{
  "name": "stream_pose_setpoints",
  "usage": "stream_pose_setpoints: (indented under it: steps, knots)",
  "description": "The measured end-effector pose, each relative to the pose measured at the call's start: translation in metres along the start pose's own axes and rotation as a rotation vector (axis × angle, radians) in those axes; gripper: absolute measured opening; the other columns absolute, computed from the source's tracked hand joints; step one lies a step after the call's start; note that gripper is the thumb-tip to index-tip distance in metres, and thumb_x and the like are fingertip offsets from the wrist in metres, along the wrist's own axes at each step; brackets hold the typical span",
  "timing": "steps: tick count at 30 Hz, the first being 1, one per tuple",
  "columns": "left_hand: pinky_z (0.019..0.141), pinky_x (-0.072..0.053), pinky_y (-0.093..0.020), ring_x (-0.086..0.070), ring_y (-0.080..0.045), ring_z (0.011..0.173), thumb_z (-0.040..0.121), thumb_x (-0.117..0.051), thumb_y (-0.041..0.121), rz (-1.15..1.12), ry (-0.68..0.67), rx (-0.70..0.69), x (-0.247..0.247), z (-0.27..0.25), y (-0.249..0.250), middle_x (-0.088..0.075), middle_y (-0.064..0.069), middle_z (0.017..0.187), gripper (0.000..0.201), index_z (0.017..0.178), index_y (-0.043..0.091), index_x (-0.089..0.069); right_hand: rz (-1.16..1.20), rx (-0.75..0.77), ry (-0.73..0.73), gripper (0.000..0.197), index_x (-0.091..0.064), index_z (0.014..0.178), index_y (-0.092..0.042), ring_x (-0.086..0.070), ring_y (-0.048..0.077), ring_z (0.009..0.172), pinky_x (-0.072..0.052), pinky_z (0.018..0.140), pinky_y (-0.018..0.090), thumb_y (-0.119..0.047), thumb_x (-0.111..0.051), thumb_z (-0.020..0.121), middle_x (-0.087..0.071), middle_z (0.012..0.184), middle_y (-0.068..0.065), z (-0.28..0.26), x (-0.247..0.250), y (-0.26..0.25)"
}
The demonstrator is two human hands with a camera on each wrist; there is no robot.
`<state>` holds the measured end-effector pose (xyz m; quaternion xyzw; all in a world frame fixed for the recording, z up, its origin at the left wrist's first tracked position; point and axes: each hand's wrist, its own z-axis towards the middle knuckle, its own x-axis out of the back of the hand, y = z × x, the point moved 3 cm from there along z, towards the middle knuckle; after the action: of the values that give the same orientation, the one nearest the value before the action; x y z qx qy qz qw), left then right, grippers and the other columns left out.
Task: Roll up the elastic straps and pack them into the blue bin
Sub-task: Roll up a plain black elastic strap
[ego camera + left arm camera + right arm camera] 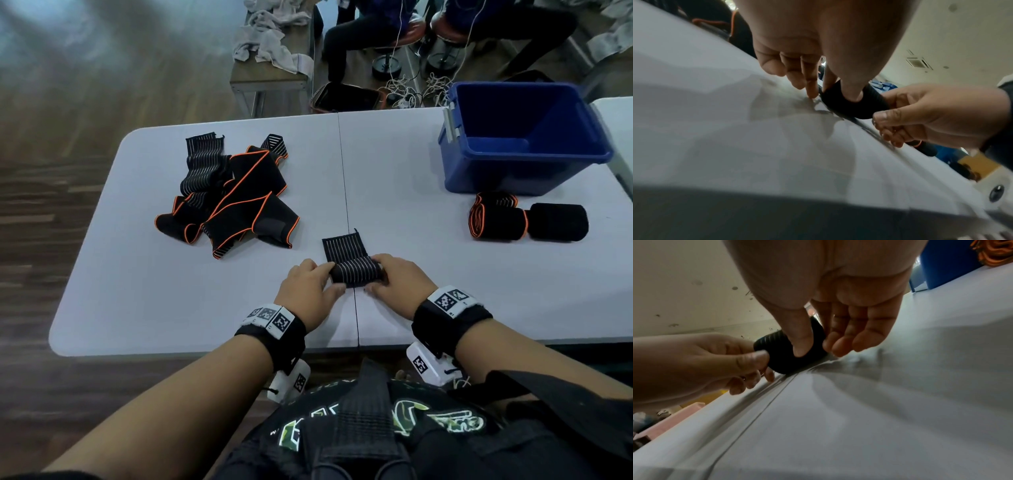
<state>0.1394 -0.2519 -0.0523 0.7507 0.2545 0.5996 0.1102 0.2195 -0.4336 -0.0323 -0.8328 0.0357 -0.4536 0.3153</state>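
A black strap with thin white stripes (352, 263) lies on the white table (394, 178), its near end wound into a roll (849, 104) (785, 353) and its flat tail stretching away from me. My left hand (310, 291) pinches the roll's left end between thumb and fingers. My right hand (399, 284) pinches the right end the same way. A heap of unrolled black and orange-edged straps (233, 192) lies at the left. Two rolled straps (527, 221) rest in front of the blue bin (520, 137), whose visible inside holds nothing.
The table's middle seam (346, 192) runs under the strap. Beyond the far edge stand a bench with grey cloths (270, 41), a dark basket (346, 97), loose cables and seated people. A second white table (616, 116) abuts at the right.
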Motion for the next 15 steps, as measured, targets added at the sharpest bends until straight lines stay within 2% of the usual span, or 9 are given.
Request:
stream_pose_setpoints:
  steps: [2, 3, 5, 8, 11, 13, 15]
  knots:
    - [0.085, -0.046, -0.038, -0.054, -0.026, 0.097, 0.1, -0.048, 0.049, -0.124, 0.018, 0.059, 0.003, 0.004, 0.0, -0.057, -0.003, 0.098, 0.035, 0.107, 0.021, -0.066, 0.0, -0.031, 0.006, 0.022, -0.058, 0.113, -0.019, -0.058, 0.021, 0.092, -0.04, 0.075, 0.029, -0.032, -0.059, 0.095, -0.061, 0.095, -0.002, 0.004, 0.001, -0.001]
    - [0.079, -0.045, -0.037, -0.057, -0.027, 0.092, 0.101, -0.045, 0.049, -0.159, 0.031, 0.082, 0.005, 0.007, 0.0, -0.059, -0.005, 0.092, 0.039, 0.096, 0.017, -0.067, 0.015, -0.049, 0.015, 0.017, -0.059, 0.103, -0.019, -0.058, 0.02, 0.087, -0.039, 0.071, 0.029, -0.035, -0.055, 0.097, -0.06, 0.089, -0.003, 0.006, 0.002, -0.001]
    - [0.07, -0.044, -0.036, -0.06, -0.029, 0.083, 0.103, -0.041, 0.051, -0.187, 0.013, 0.143, 0.008, 0.012, 0.0, -0.064, -0.008, 0.082, 0.052, 0.082, 0.011, -0.066, 0.04, -0.069, 0.042, 0.024, -0.06, 0.089, -0.019, -0.056, 0.018, 0.081, -0.037, 0.068, 0.03, -0.039, -0.052, 0.099, -0.059, 0.08, -0.005, 0.009, 0.003, -0.001]
    - [0.075, -0.051, -0.039, -0.063, -0.026, 0.079, 0.101, -0.045, 0.054, -0.245, 0.009, 0.262, 0.011, 0.018, -0.004, -0.069, -0.009, 0.078, 0.055, 0.079, 0.008, -0.066, -0.003, -0.081, 0.063, 0.035, -0.058, 0.078, -0.018, -0.055, 0.018, 0.075, -0.036, 0.063, 0.031, -0.044, -0.05, 0.099, -0.059, 0.076, -0.003, 0.013, 0.004, -0.004]
    - [0.08, -0.055, -0.038, -0.067, -0.02, 0.084, 0.092, -0.061, 0.052, -0.389, 0.113, 0.352, 0.013, 0.019, -0.01, -0.07, -0.001, 0.086, 0.033, 0.085, 0.02, -0.06, 0.005, -0.112, 0.063, 0.039, -0.057, 0.078, -0.014, -0.057, 0.021, 0.077, -0.038, 0.062, 0.032, -0.047, -0.051, 0.097, -0.062, 0.078, 0.002, 0.016, 0.003, -0.007]
    - [0.08, -0.055, -0.039, -0.067, -0.018, 0.083, 0.091, -0.065, 0.048, -0.413, 0.132, 0.342, 0.015, 0.019, -0.008, -0.069, 0.002, 0.085, 0.027, 0.084, 0.023, -0.058, 0.056, -0.136, 0.093, 0.035, -0.057, 0.084, -0.013, -0.057, 0.02, 0.079, -0.04, 0.065, 0.033, -0.045, -0.054, 0.096, -0.063, 0.082, 0.002, 0.017, 0.002, -0.008]
    - [0.081, -0.056, -0.041, -0.068, -0.018, 0.082, 0.092, -0.064, 0.046, -0.411, 0.125, 0.315, 0.016, 0.021, -0.008, -0.071, 0.002, 0.082, 0.025, 0.082, 0.023, -0.06, 0.123, -0.148, 0.137, 0.027, -0.054, 0.087, -0.016, -0.056, 0.016, 0.077, -0.039, 0.064, 0.031, -0.041, -0.058, 0.095, -0.061, 0.083, 0.0, 0.017, 0.002, -0.009]
